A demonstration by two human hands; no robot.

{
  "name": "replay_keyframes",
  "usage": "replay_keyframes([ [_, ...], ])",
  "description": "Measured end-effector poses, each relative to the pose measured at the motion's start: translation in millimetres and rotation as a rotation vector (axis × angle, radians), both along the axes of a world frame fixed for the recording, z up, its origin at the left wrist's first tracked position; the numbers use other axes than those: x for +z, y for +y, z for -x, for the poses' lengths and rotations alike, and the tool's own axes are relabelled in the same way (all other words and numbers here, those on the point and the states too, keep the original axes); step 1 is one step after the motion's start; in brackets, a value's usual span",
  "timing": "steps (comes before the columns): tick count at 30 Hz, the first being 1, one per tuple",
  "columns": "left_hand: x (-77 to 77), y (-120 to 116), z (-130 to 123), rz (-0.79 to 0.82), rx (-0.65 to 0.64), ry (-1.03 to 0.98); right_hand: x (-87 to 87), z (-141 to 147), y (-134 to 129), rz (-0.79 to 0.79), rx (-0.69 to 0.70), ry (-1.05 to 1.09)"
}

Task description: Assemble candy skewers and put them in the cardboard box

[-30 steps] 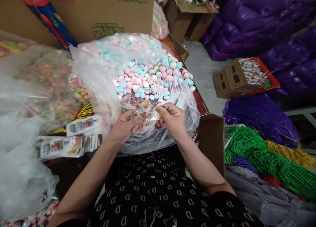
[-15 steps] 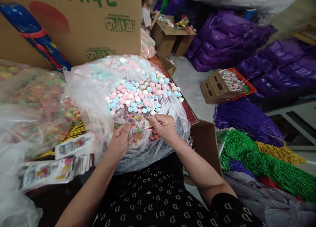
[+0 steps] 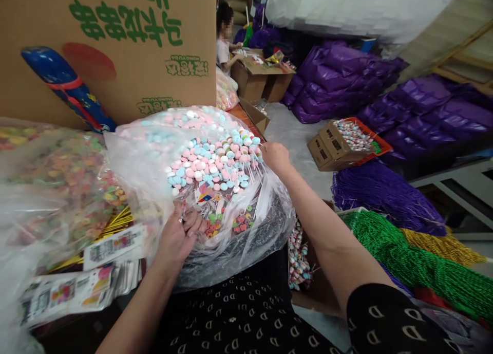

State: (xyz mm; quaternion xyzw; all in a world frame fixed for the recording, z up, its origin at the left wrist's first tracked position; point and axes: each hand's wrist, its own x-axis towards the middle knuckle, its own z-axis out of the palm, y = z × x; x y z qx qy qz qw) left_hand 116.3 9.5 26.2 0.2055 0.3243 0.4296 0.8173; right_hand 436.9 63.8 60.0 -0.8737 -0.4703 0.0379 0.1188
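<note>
My left hand (image 3: pixel 183 233) has its fingers curled around a small clear packet (image 3: pixel 204 192) with a colourful printed corner, low over the open plastic bag. Stretched out to the right edge of the candy pile, my right hand (image 3: pixel 276 156) pinches at the end of a candy skewer (image 3: pixel 254 141); its fingertips are partly hidden. Pink, blue and white round candies (image 3: pixel 196 164) lie heaped in the big clear bag (image 3: pixel 265 225). Several skewers with white sticks rest on the heap's right side. Small ring candies (image 3: pixel 242 221) show nearer to me.
A large carton (image 3: pixel 142 66) stands behind the bag, with a blue balloon-like object (image 3: pixel 69 89) before it. Printed packets (image 3: pixel 69 290) and gold ties (image 3: pixel 115 225) lie left. A box of wrapped candies (image 3: pixel 300 256) is beside my lap. Another person (image 3: pixel 224 45) sits at the far table.
My right hand has left the packet and moved forward and right to the skewers. My left hand has shifted slightly down and left, keeping the packet. The view has tilted up a little.
</note>
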Motion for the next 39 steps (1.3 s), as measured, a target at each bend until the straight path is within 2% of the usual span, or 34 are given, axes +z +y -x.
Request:
replay_keyframes([
  [3,-0.8,3,2,0.015,-0.011,-0.032,-7.1,-7,-3,-0.047,-0.014,0.020],
  [6,-0.6,4,2,0.022,-0.018,-0.061,-9.0,-12,-17,-0.252,-0.058,0.111],
  [9,0.0,4,0,0.043,-0.017,-0.070,-7.5,-6,-43,-0.571,0.012,0.368],
  [12,1.3,4,-2,0.072,-0.014,-0.067,-5.5,13,-82,-0.711,0.137,0.678],
  [16,3.2,4,-2,0.086,-0.029,-0.054,-4.4,38,-140,-0.683,0.298,0.933],
  [19,3.7,3,-2,0.074,-0.050,-0.020,-2.3,49,-171,-0.630,0.422,1.007],
  [21,3.6,2,-3,0.068,-0.063,0.012,0.4,54,-183,-0.595,0.506,1.000],
  [25,2.1,0,-6,0.032,-0.112,0.064,7.1,58,-191,-0.521,0.583,0.901],
  [29,-3.6,-1,-4,-0.034,-0.138,0.099,11.7,54,-194,-0.438,0.593,0.832],
  [32,-12.1,0,2,-0.020,-0.136,0.143,14.6,46,-197,-0.356,0.581,0.801],
  [36,-23.4,1,9,-0.083,-0.156,0.150,17.3,38,-200,-0.266,0.557,0.834],
  [39,-25.6,2,12,-0.102,-0.160,0.176,17.5,35,-201,-0.202,0.562,0.902],
])
